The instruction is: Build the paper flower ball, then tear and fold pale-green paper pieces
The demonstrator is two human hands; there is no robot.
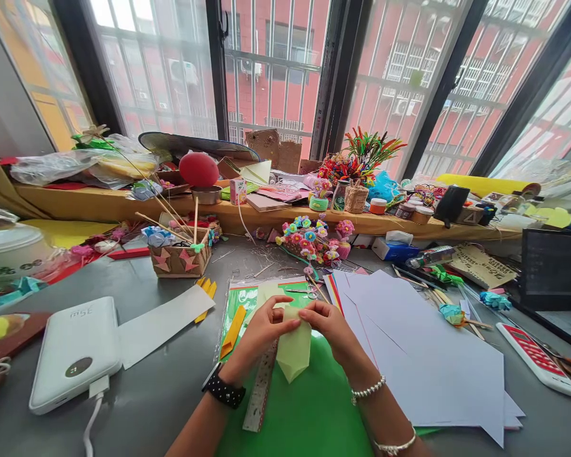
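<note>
A pale yellow-green piece of folded paper (pixel 293 353) hangs between my hands over a green sheet (pixel 314 419), its lower end folded to a point. My left hand (pixel 270 327) pinches its top left edge between thumb and fingers. At the top right edge, my right hand (pixel 328 324) pinches the same paper. Under it lies a metal ruler (pixel 260 393), partly hidden by the left hand and the paper. An orange folded paper strip (pixel 233 331) rests left of my left hand. Small scissors (pixel 309 292) lie just beyond my hands.
White paper sheets (pixel 432 362) spread to the right. On the left stand a white power bank (pixel 78 355) with its cable and a cardboard box (pixel 183 261) holding sticks. Colourful flowers (pixel 309 238) sit behind, below a cluttered window ledge. A red-and-white calculator (pixel 537 358) lies far right.
</note>
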